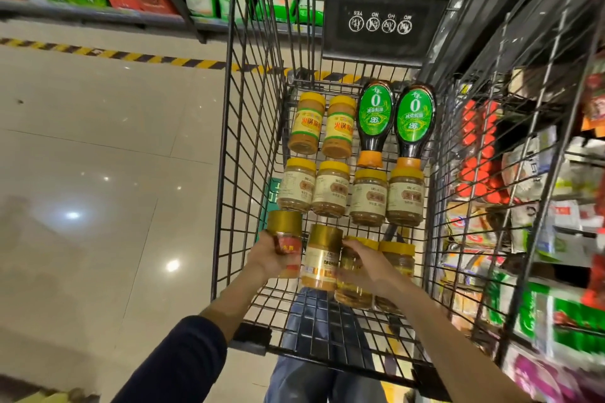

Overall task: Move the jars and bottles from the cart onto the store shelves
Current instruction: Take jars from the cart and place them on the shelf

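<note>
Left hand [266, 255] grips red-label jar [285, 240], near-left corner of cart [248, 127]. Right hand [366, 267] curled round amber jar [352, 291] at near edge. White-label jar [322, 260] between hands. Four more jars mid-cart. Two dark bottles [375, 118] at far-right edge.

A single wide-angle head camera looks forward and steeply down into the wire cart [252, 127] from close above. Both hands sit low in frame: left hand [266, 258], right hand [366, 263]. Tiled floor [98, 141] lies left of the fingers, blurred shelves [582, 314] right.
</note>
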Motion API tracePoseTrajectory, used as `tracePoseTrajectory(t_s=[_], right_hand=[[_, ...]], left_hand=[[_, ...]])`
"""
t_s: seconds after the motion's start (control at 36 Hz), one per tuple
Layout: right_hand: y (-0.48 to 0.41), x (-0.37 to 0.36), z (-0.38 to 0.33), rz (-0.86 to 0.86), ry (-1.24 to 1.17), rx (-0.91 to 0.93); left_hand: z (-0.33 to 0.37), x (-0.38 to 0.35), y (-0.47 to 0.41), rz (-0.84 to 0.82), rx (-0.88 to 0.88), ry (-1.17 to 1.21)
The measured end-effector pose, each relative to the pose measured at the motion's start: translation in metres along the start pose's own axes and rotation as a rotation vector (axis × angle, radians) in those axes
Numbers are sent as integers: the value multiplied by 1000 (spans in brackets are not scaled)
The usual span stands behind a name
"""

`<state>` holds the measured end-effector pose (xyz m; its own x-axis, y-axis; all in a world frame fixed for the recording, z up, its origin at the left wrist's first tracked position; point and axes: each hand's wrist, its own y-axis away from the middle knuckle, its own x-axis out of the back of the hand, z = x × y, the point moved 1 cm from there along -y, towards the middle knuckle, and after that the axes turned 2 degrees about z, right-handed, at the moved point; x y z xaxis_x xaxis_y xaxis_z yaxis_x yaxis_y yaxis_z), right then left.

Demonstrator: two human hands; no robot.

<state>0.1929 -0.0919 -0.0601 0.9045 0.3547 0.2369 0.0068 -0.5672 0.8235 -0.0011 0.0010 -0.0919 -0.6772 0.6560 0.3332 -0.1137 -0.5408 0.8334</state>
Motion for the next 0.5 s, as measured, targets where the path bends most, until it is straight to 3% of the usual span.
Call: tracePoseTrajectory(t_s=[0.25, 0.5], right_hand=[[-11, -18, -12, 54, 76, -55], [-24, -41, -23, 147, 42, -67]], left_hand=[[44, 32, 82, -207, -146, 178], [89, 74, 148, -272, -386, 165]])
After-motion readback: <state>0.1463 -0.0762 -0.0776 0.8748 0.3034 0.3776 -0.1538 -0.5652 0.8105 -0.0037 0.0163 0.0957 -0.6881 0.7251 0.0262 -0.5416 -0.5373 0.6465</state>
